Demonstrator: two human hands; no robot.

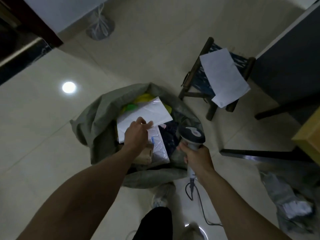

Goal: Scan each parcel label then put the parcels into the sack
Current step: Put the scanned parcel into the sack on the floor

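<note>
- The sack (97, 118) stands on the floor at the middle of the view. It is grey woven cloth, and its mouth is rolled open into a slack, wrinkled rim.
- A flat white parcel (147, 113) in smooth plastic lies tilted across the top of the load. Its far corners reach toward the sack's back rim.
- Beneath it, nearer the person, lie a clear crinkled bag (160, 148) and a brown cardboard box (143, 156). Yellow and green pieces (138, 102) show at the back of the sack.
- The left hand (136, 134) hovers over the sack's mouth. Its loosely bent fingertips are at the white parcel's near edge, but I cannot tell whether they pinch it or only touch it.
- The right hand (197, 158) has its fingers wrapped round the handle of a grey scanner (192, 135). The scanner's rounded head is above the sack's right rim, and a dark cable (199, 205) trails down to the floor.
- A low wooden stool (195, 80) with a blue corded seat stands just right of the sack, with a narrow strip of floor between them. A white sheet (223, 75) lies over the seat and overhangs its near edge.
- Crumpled grey bags (285, 196) lie at the lower right.
- The glossy pale tiled floor (43, 135) opens wide to the left.
</note>
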